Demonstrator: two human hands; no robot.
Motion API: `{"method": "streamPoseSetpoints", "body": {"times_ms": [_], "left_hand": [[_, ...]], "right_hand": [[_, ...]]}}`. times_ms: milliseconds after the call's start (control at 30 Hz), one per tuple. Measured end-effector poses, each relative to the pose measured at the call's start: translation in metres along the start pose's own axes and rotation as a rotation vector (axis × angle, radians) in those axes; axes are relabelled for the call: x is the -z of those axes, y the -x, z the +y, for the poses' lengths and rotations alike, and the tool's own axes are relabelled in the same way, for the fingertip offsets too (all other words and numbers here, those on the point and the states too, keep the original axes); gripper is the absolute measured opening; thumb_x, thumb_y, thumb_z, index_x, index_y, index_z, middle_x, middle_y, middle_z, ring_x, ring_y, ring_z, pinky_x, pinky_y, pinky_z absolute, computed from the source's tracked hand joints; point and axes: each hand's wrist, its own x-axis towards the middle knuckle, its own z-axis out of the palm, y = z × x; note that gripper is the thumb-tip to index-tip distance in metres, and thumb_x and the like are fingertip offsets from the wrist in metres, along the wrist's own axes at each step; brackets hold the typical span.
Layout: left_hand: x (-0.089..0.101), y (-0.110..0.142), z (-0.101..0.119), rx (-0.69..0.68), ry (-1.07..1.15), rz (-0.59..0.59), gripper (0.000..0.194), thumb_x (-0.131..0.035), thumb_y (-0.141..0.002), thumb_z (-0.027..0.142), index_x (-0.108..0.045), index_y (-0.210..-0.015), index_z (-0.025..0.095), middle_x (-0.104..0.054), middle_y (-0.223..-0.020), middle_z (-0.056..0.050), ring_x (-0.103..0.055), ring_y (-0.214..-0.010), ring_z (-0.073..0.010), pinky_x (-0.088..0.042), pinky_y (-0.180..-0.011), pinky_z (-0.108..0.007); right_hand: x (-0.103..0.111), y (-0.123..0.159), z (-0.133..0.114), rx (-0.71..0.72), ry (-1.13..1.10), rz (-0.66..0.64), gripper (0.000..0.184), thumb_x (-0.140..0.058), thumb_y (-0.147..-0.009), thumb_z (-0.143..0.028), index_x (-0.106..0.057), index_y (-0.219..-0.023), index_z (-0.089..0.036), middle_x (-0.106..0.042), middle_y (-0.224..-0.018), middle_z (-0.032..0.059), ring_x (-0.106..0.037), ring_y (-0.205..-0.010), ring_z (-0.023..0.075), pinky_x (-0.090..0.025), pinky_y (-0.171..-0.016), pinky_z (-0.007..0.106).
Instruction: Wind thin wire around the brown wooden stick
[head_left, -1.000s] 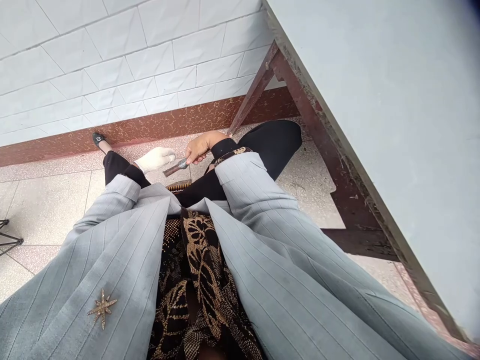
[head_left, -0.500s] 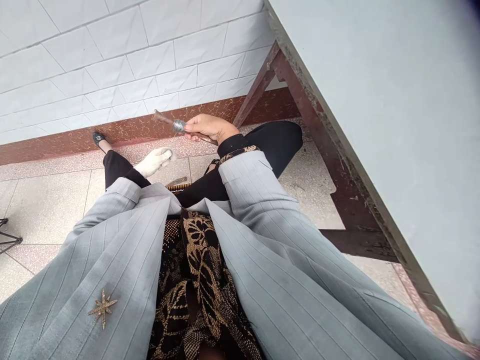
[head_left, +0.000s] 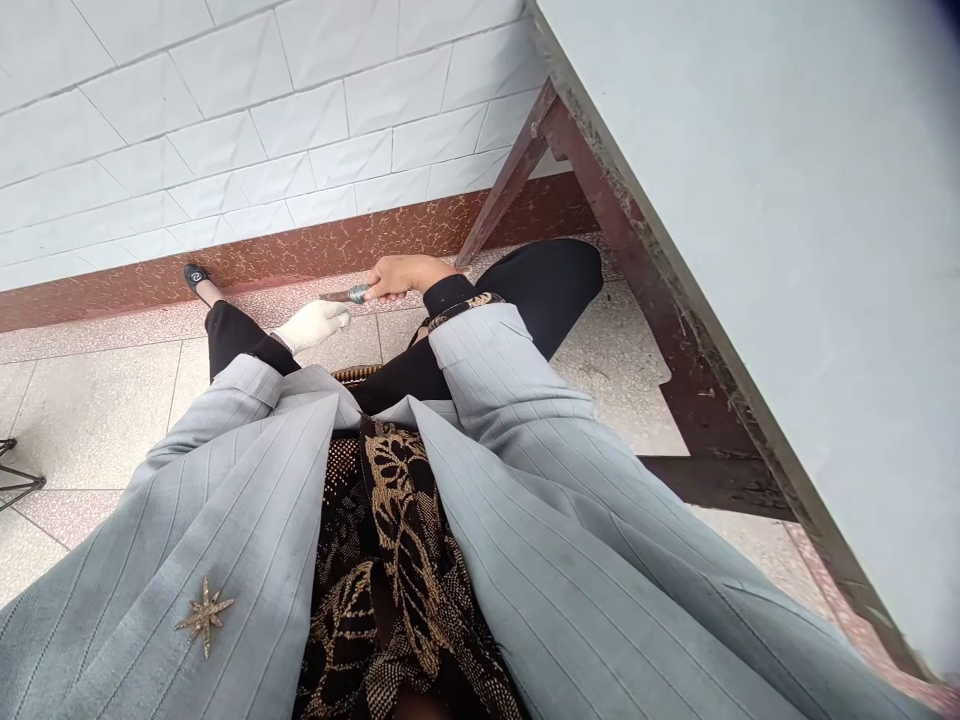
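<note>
My right hand (head_left: 394, 277), bare, is closed around the handle of a tool (head_left: 337, 296) with a dark reddish-brown end and silvery wire wound about its middle. The tool points left and lies almost level, just above my left hand (head_left: 311, 325). That hand wears a white knitted glove, its fingers curled together around something small and pale at the tips, too small to make out. Below the hands, between my legs, shows a strip of black-and-yellow patterned rim (head_left: 357, 374); my clothing hides the rest of it.
On the right a pale tabletop (head_left: 787, 250) reaches over reddish-brown wooden legs (head_left: 510, 170). Ahead stands a white tiled wall (head_left: 225, 130) with a brown skirting (head_left: 300, 250). Black metal legs (head_left: 22, 485) stand on the tiled floor (head_left: 97, 400) at far left.
My right hand lifted the tool up from beside the glove, then brought it back down near my left hand. My gloved left hand has barely moved.
</note>
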Motion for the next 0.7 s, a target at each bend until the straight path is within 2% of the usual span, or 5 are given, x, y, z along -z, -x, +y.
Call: {"method": "streamPoseSetpoints", "body": {"times_ms": [200,300,400,533,700], "left_hand": [[0.013,-0.008,0.003,-0.020,-0.283,-0.028,0.014,-0.061,-0.088,0.025,-0.069,-0.077,0.021,-0.057,-0.064,-0.001,-0.056,-0.071,-0.0195,-0.035,-0.070,-0.030],[0.022,-0.008,0.001,-0.086,-0.130,-0.030,0.015,-0.062,-0.091,0.028,-0.070,-0.083,0.018,-0.061,-0.069,-0.002,-0.058,-0.075,-0.0189,-0.038,-0.073,-0.029],[0.021,-0.005,-0.002,-0.125,0.206,0.000,0.025,-0.062,-0.096,0.039,-0.069,-0.092,0.015,-0.065,-0.075,-0.002,-0.057,-0.071,-0.0154,-0.042,-0.070,-0.027],[0.005,0.000,-0.003,-0.085,0.570,0.060,0.040,-0.063,-0.098,0.054,-0.066,-0.093,0.014,-0.056,-0.066,0.000,-0.047,-0.057,-0.0106,-0.038,-0.056,-0.024],[-0.010,0.008,-0.008,-0.009,0.653,-0.003,0.047,-0.059,-0.099,0.062,-0.062,-0.086,0.017,-0.039,-0.054,0.007,-0.033,-0.047,-0.0087,-0.029,-0.048,-0.025]], "right_hand": [[-0.009,-0.012,0.007,-0.042,0.078,-0.376,0.038,-0.079,-0.090,-0.047,-0.070,-0.081,-0.011,-0.060,-0.065,-0.0006,-0.047,-0.054,0.0081,-0.037,-0.059,0.025],[-0.007,-0.008,0.008,0.076,-0.065,-0.514,0.037,-0.082,-0.088,-0.045,-0.067,-0.083,-0.012,-0.060,-0.066,-0.0022,-0.046,-0.053,0.0071,-0.035,-0.058,0.024],[0.001,0.005,0.007,0.287,-0.252,-0.574,0.039,-0.083,-0.087,-0.048,-0.068,-0.087,-0.012,-0.061,-0.069,-0.0025,-0.048,-0.055,0.0064,-0.033,-0.056,0.022],[0.008,0.021,0.008,0.472,-0.476,-0.299,0.044,-0.078,-0.091,-0.054,-0.069,-0.093,-0.012,-0.063,-0.073,-0.0007,-0.048,-0.057,0.0064,-0.038,-0.057,0.022],[0.009,0.022,0.010,0.401,-0.649,0.098,0.046,-0.068,-0.097,-0.059,-0.066,-0.094,-0.013,-0.061,-0.066,0.0012,-0.046,-0.055,0.0089,-0.038,-0.052,0.023]]}}
